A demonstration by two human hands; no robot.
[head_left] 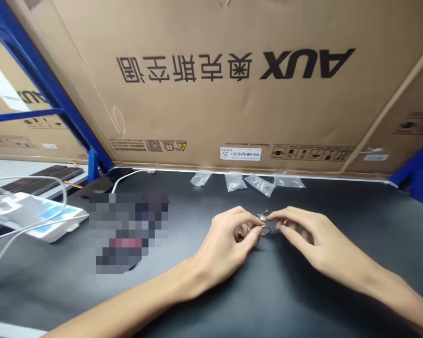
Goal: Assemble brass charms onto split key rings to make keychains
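Note:
My left hand pinches a small metal key ring between thumb and index finger, just above the black tabletop. More small metal bits show in the gap behind its thumb, partly covered by the fingers. At the fingertips is a small shiny metal piece with a thin bar; its exact kind is too small to make out. My right hand is close on the right, thumb and index finger apart and the other fingers curled. Its index fingertip is at the edge of the shiny piece; I cannot tell whether they touch.
Several small clear plastic bags lie along the table's back edge. A large cardboard box stands behind, beside a blue metal frame. Left are a blurred-out patch, a white box, white cables and dark flat devices.

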